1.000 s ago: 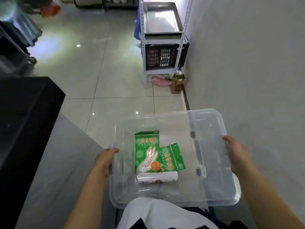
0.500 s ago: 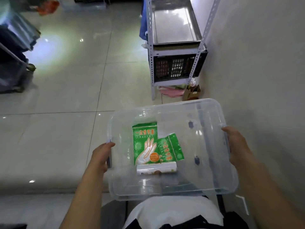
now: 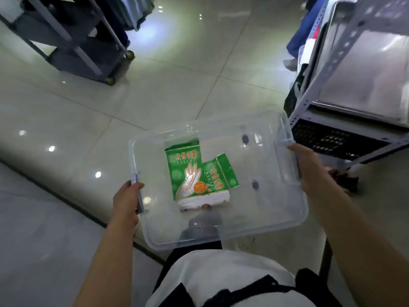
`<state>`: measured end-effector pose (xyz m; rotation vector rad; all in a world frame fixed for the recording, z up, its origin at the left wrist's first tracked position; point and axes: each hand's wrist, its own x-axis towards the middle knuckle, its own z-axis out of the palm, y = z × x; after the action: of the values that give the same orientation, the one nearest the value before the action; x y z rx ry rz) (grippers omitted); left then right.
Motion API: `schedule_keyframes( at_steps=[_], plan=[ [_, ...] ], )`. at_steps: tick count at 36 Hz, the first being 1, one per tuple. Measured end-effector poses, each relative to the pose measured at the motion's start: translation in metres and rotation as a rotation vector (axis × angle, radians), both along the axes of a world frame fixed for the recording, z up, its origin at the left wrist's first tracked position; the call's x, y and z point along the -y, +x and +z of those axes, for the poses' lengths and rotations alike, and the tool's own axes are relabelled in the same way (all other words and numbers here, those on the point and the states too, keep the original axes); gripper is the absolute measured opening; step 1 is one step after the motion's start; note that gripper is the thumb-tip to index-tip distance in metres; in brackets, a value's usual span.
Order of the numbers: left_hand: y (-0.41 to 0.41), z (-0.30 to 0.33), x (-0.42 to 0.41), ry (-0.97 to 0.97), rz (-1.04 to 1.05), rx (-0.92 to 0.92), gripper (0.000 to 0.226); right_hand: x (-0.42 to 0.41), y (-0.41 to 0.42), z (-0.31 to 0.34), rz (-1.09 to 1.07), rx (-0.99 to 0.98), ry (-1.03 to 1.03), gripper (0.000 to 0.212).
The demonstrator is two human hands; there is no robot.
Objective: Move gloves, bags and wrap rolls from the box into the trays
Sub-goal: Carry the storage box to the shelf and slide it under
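The person carries the clear box [image 3: 221,238] with both hands, one on each short side, so it stays level and nothing slides out. The left hand [image 3: 126,201] grips the left rim with its fingers curled round the edge. The right hand [image 3: 309,171] holds the right rim, fingers wrapped over it. The box is see-through plastic, smooth and shiny, with rounded corners. Inside it lie two flat green glove packs [image 3: 188,171], thin and crinkly, and a white wrap roll [image 3: 203,199], long and round, right against their near edge. A metal tray [image 3: 363,74] waits on the grey rack [image 3: 309,94] at the right, flat and dull silver.
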<state>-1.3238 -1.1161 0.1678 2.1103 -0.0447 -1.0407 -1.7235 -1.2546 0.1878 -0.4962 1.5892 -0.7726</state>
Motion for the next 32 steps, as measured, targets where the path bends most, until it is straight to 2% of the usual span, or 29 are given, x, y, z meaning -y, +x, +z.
schedule_keyframes(
  at_steps=[1, 3, 5, 10, 15, 19, 24, 28, 32],
  plan=[
    [0.009, -0.004, 0.016, 0.000, 0.010, -0.003, 0.030, 0.023, 0.010, -0.002, 0.013, 0.005, 0.022, 0.017],
    [0.031, -0.015, 0.050, -0.009, 0.014, -0.026, 0.040, 0.070, 0.026, -0.006, 0.017, -0.005, 0.052, 0.026],
    [0.056, -0.027, 0.091, -0.028, -0.017, -0.052, 0.047, 0.118, 0.042, -0.007, 0.042, -0.008, 0.061, 0.022],
    [0.102, -0.040, 0.207, -0.049, -0.117, -0.088, 0.040, 0.228, 0.077, 0.009, 0.066, -0.119, 0.073, 0.025],
    [0.120, -0.035, 0.342, -0.111, -0.232, -0.093, 0.044, 0.317, 0.078, 0.028, 0.025, -0.146, 0.050, 0.031],
    [0.116, -0.021, 0.452, -0.140, -0.330, -0.091, 0.047, 0.371, 0.066, 0.036, -0.091, -0.163, 0.067, 0.027],
    [0.105, -0.010, 0.581, -0.176, -0.470, -0.072, 0.060, 0.438, 0.043, 0.034, -0.216, -0.170, 0.036, 0.035],
    [0.089, -0.013, 0.693, -0.202, -0.591, -0.046, 0.061, 0.507, 0.024, 0.011, -0.311, -0.130, 0.047, 0.025],
    [0.064, -0.016, 0.803, -0.180, -0.698, -0.020, 0.061, 0.580, 0.010, -0.022, -0.447, -0.119, 0.102, 0.030]
  ],
)
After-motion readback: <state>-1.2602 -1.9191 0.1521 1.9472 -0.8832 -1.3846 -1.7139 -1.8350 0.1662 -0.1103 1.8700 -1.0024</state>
